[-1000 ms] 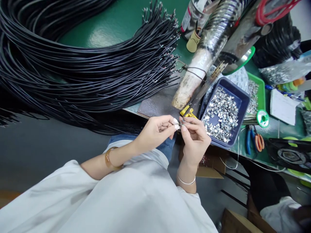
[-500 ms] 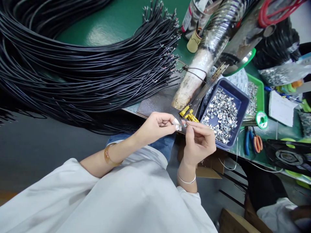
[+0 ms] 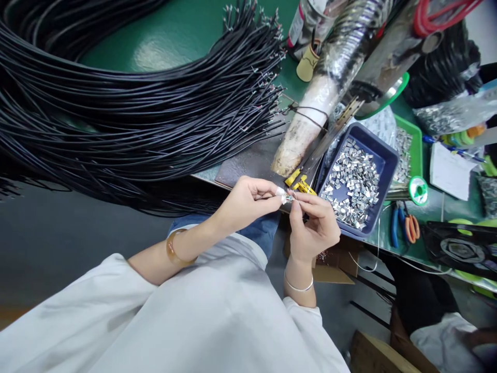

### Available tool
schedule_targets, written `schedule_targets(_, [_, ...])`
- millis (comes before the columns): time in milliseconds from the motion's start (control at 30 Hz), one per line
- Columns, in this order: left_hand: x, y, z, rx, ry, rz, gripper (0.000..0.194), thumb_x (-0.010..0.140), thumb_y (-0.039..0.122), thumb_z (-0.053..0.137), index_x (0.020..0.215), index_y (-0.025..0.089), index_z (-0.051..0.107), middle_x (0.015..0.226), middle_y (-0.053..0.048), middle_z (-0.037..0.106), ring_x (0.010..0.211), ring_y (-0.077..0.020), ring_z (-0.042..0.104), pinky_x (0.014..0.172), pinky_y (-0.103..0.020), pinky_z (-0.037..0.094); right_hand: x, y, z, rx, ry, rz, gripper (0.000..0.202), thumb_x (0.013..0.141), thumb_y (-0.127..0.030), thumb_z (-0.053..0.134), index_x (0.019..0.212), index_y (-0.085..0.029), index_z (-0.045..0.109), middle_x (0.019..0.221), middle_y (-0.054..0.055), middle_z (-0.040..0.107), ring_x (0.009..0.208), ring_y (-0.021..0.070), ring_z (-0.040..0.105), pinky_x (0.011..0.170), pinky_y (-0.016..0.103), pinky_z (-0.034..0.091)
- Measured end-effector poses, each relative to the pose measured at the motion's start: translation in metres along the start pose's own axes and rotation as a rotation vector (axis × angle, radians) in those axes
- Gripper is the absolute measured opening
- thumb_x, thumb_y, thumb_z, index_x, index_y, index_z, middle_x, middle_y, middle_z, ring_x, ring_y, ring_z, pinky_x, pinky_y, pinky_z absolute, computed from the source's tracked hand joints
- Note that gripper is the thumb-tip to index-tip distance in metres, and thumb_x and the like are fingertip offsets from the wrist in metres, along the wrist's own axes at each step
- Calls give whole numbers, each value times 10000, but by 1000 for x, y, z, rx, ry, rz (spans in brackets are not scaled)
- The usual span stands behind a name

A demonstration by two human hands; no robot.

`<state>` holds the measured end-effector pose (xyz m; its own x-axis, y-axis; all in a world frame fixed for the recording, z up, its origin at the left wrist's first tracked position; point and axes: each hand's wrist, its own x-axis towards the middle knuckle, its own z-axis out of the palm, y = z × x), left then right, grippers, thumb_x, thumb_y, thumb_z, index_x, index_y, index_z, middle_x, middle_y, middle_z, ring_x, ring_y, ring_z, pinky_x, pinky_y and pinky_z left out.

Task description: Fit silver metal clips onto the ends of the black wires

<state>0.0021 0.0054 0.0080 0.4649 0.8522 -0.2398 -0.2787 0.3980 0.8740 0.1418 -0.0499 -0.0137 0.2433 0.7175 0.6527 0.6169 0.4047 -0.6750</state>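
Observation:
My left hand [image 3: 252, 199] is closed in a pinch, with white wrapping on a fingertip. It holds a small silvery metal connector piece [image 3: 289, 198]. From the other side my right hand [image 3: 313, 224] pinches at a tiny part that meets this piece; the fingertips mostly hide it, so I cannot tell its kind. Both hands are close together in front of the table edge. Just to the right of them stands a dark blue tray [image 3: 382, 150] with many small silvery metal shells [image 3: 355, 181]. Yellow-handled tweezer-like tools [image 3: 303, 184] lie just beyond my fingertips.
A large bundle of black cables [image 3: 155, 114] with stripped ends covers the table's left. A foil duct [image 3: 310, 114] slants down beyond my hands. To the right are a green tray [image 3: 415, 150], cutters [image 3: 410, 228], a paper pad [image 3: 450, 171] and a black fan [image 3: 462, 248]. Another person's sleeve [image 3: 446, 342] shows lower right.
My right hand has moved slightly left, bringing its tiny part against the metal connector piece in my left hand. A small gap lay between them before. The left hand has hardly moved.

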Motion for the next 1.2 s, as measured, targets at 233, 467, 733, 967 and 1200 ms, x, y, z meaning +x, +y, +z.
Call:
schedule_targets(233, [4, -2, 0, 56, 66, 63, 71, 666, 181, 706, 623, 126, 689, 568, 23, 561, 557, -71, 450, 529, -195, 347, -1, 0, -2, -171, 14, -116, 205, 842, -56, 689, 981, -205, 659, 1067, 38, 753, 990, 171, 749, 796, 334, 669])
schedule_targets(467, [8, -2, -1, 89, 126, 109, 47, 667, 161, 691, 668, 117, 710, 556, 33, 561, 525, -59, 436, 531, -192, 366, 3, -4, -4, -258, -73, -136, 172, 838, -66, 690, 921, -203, 628, 1087, 43, 757, 974, 163, 753, 824, 326, 674])
schedule_targets(733, [8, 6, 4, 17, 131, 99, 31, 622, 100, 690, 644, 115, 705, 569, 37, 590, 547, -57, 463, 535, -171, 395, 8, -13, -4, -193, -93, -107, 237, 801, 8, 690, 921, -192, 648, 1119, 55, 740, 987, 162, 747, 846, 330, 685])
schedule_targets(967, [8, 4, 1, 58, 110, 124, 25, 647, 96, 673, 656, 110, 692, 543, 53, 531, 522, -42, 410, 512, -163, 348, 5, -14, -5, -220, -113, -88, 216, 796, -6, 696, 885, -191, 631, 1109, 62, 746, 962, 156, 754, 793, 273, 671])
schedule_targets(1200, [6, 3, 4, 95, 121, 116, 31, 638, 104, 685, 658, 113, 665, 513, 76, 445, 491, -33, 326, 459, -170, 255, 8, -12, -8, -288, -119, -94, 167, 830, -69, 698, 908, -210, 653, 1035, 26, 758, 927, 142, 743, 752, 258, 641])
